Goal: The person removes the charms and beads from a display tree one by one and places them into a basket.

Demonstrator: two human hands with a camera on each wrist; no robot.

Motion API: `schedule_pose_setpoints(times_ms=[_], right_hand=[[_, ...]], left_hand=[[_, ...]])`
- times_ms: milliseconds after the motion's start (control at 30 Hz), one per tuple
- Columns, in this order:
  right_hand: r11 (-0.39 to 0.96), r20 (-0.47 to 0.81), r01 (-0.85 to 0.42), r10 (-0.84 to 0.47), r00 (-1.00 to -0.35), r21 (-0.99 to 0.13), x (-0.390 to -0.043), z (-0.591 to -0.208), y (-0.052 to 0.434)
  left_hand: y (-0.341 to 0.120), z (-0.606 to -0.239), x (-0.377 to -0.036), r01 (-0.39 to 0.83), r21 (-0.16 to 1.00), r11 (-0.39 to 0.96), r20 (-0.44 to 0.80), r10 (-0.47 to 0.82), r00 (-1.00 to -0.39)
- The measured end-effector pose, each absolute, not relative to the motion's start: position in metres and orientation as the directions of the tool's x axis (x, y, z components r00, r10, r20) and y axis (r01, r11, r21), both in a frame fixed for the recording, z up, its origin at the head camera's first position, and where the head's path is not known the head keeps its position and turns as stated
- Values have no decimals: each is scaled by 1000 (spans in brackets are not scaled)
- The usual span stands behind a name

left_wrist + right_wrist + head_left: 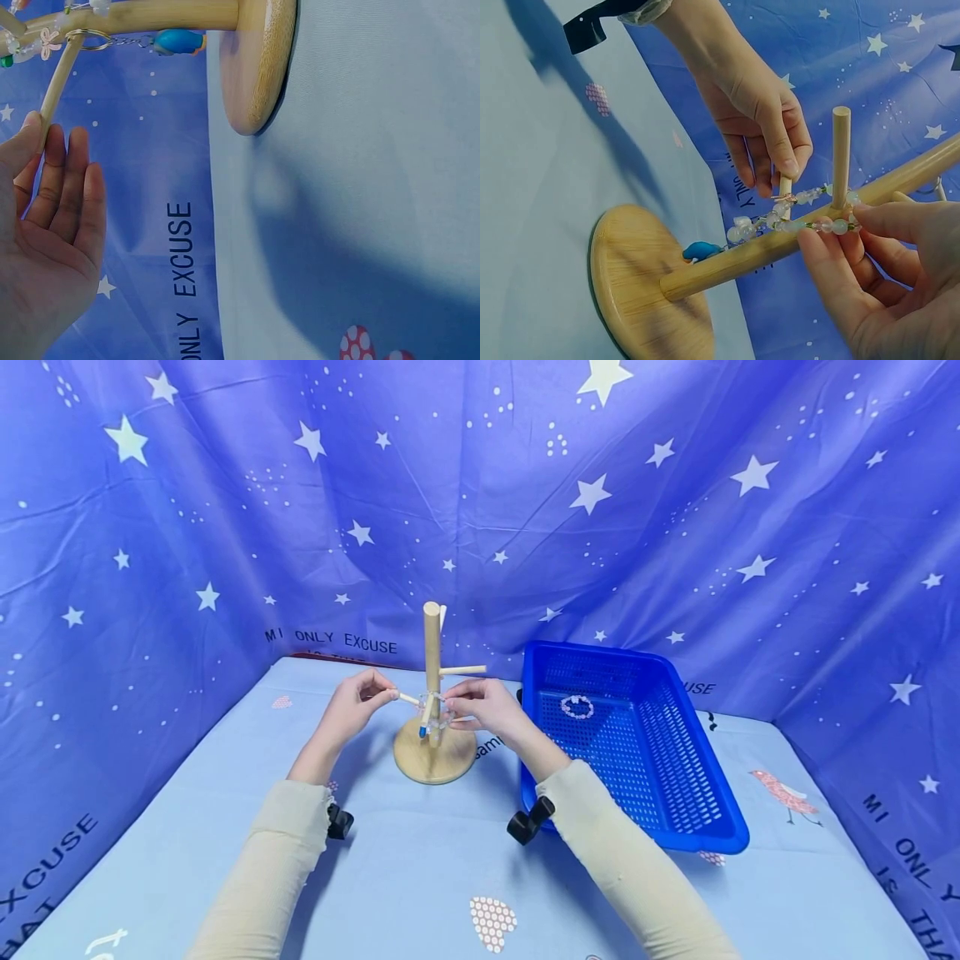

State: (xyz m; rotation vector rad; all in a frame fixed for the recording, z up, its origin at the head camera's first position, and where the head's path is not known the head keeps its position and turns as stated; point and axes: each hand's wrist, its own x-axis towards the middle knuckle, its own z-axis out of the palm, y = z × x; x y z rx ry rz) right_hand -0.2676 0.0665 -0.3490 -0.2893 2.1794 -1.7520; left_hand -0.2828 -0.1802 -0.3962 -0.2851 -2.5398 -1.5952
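A wooden stand (432, 647) with side pegs stands upright on a round base. My left hand (354, 703) pinches the tip of its left peg (57, 86) between thumb and finger. My right hand (900, 277) pinches a bracelet of pale, clear beads (840, 226). In the right wrist view the bracelet's loop surrounds the front peg (841, 154). More beads lie by the left peg; whether they belong to a second bracelet I cannot tell. From the left peg hangs a metal key ring (94, 41) with a blue charm (178, 41).
A blue perforated basket (697, 760) stands to the right of the stand, under my right forearm. Inside it lies a pink-and-white beaded bracelet (577, 707). Another metal ring (940, 187) hangs near the stand's top. A starry blue curtain (465, 485) encloses the table (405, 877).
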Motion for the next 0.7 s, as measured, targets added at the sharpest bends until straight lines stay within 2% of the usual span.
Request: schedule_pose_setpoints(times_ms=[367, 600, 700], right_hand=[[213, -123, 47, -359, -925, -976, -264, -346, 65], [191, -106, 30, -402, -909, -981, -262, -346, 64], [185, -108, 32, -414, -904, -982, -261, -346, 63]], left_hand=[[-170, -366, -258, 224, 883, 412, 199, 104, -974], [-181, -398, -284, 240, 885, 399, 221, 92, -971], [-180, -396, -283, 232, 885, 404, 214, 91, -973]])
